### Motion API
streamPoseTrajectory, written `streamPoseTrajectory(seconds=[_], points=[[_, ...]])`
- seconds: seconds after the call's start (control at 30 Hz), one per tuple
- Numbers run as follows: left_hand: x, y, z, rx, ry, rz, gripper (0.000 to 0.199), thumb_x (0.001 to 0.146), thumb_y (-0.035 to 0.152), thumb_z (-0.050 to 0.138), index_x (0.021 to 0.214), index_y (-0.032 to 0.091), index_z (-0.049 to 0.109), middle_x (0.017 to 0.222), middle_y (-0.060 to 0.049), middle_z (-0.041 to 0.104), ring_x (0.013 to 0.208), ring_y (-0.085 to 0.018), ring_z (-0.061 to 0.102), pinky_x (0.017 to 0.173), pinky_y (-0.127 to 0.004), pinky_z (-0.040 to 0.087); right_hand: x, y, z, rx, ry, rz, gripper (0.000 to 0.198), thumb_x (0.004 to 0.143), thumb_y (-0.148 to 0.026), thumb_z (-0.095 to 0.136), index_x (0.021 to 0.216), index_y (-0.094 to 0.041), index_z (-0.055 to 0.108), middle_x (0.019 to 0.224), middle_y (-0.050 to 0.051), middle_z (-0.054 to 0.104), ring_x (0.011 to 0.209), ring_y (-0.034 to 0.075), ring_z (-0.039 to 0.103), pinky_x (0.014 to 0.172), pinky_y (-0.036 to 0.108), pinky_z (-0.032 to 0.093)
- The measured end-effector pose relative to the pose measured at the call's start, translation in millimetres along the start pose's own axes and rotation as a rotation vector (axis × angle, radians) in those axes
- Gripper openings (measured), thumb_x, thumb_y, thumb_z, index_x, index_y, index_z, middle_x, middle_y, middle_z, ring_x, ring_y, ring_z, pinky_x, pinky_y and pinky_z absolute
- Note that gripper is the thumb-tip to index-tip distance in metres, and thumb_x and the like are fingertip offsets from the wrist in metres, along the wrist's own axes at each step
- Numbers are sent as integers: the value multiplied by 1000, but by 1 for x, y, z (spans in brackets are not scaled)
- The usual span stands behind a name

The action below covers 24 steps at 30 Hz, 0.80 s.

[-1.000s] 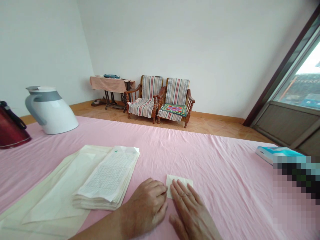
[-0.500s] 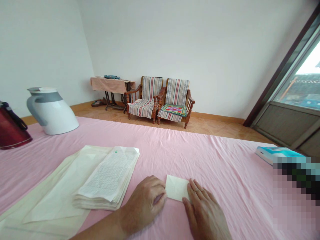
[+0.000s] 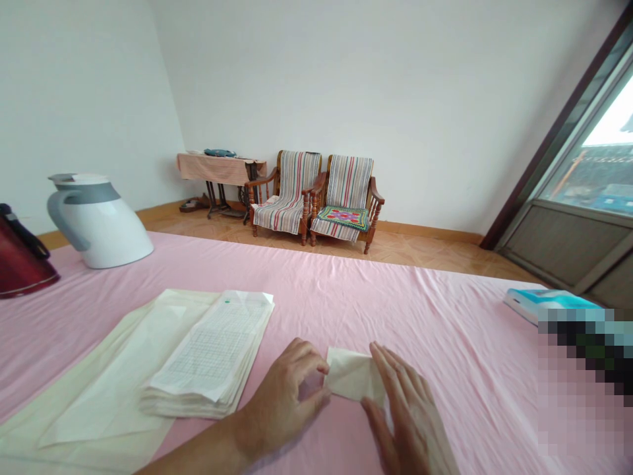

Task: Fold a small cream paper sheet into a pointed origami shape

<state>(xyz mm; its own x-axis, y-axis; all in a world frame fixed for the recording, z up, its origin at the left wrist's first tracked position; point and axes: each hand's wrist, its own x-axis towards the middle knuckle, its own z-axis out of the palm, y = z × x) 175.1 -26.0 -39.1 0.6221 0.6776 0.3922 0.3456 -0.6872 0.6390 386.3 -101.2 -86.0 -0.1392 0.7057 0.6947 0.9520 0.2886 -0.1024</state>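
Observation:
A small folded piece of cream paper (image 3: 350,376) lies in front of me on the pink cloth, its right part shaded and seemingly a little raised. My left hand (image 3: 287,392) is at its left edge, thumb and index finger apart with a gap between them, fingertips at or just touching the paper. Around the right end curls my right hand (image 3: 408,412), thumb on the near side and fingers along the far side; that end is partly hidden by the hand. Left of my hands is a stack of printed grid sheets (image 3: 212,349), resting on larger cream sheets (image 3: 113,376).
A white and grey jug (image 3: 109,218) and a red flask (image 3: 24,254) stand at the left. On the right is a blue and white packet (image 3: 548,300) beside a blurred-out patch. Two wooden armchairs (image 3: 341,191) and a cloth-covered sewing table (image 3: 217,168) are by the wall.
My left thumb and index finger have parted. My right hand has risen from lying flat on the paper to curling around its end, and the paper's right part now looks lifted and shaded.

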Motion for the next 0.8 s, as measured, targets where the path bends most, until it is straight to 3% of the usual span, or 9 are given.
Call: streamPoseTrajectory(seconds=[0.1, 0.17, 0.27, 0.4, 0.53, 0.7, 0.8], points=[[-1, 3, 1, 12, -17, 119, 4, 84, 14, 64, 85, 17, 62, 83, -4, 62, 84, -19, 53, 74, -30, 43, 7, -2, -9, 37, 3, -51, 38, 93, -20, 44, 131, -14, 47, 117, 15, 64, 109, 28, 59, 86, 42, 49], [-2, 5, 2, 50, -45, 177, 6, 87, 12, 59, 84, 17, 61, 82, -4, 61, 83, -19, 52, 74, -31, 42, 10, -3, -13, 96, 13, -83, 26, 93, -14, 42, 115, -18, 55, 101, 10, 68, 97, 25, 63, 81, 39, 50], [-2, 6, 2, 116, -87, 196, 12, 83, 5, 57, 86, 17, 59, 85, -4, 61, 86, -20, 52, 77, -32, 41, 13, -4, -16, 247, 25, -85, 20, 93, -9, 37, 96, -21, 53, 84, 6, 66, 80, 19, 65, 70, 30, 52], [-3, 6, 1, 188, -87, 225, 13, 86, 5, 53, 84, 16, 57, 86, -4, 61, 86, -20, 51, 78, -33, 41, 15, 0, -18, 372, 51, -133, 19, 92, -7, 38, 98, -21, 50, 96, 8, 68, 95, 18, 66, 78, 28, 54], [-4, 7, 1, 260, -64, 324, 15, 93, 7, 47, 89, 16, 58, 84, -4, 61, 82, -19, 51, 75, -32, 40, 14, 8, -12, 306, 34, -127, 23, 90, -5, 39, 104, -20, 50, 114, 12, 66, 115, 21, 59, 86, 31, 53], [-6, 9, 3, 399, -146, 397, 18, 97, 12, 46, 82, 16, 55, 83, -4, 60, 77, -18, 51, 72, -31, 41, 10, 8, -8, 165, -53, -63, 31, 80, -1, 39, 102, -19, 52, 120, 12, 62, 122, 25, 52, 90, 39, 50], [-7, 10, 3, 424, -191, 396, 15, 96, 13, 50, 82, 16, 54, 84, -3, 60, 76, -17, 51, 73, -31, 42, 11, 2, -16, 165, -124, -95, 25, 80, -5, 45, 95, -22, 55, 117, 9, 63, 113, 25, 56, 86, 39, 48]])
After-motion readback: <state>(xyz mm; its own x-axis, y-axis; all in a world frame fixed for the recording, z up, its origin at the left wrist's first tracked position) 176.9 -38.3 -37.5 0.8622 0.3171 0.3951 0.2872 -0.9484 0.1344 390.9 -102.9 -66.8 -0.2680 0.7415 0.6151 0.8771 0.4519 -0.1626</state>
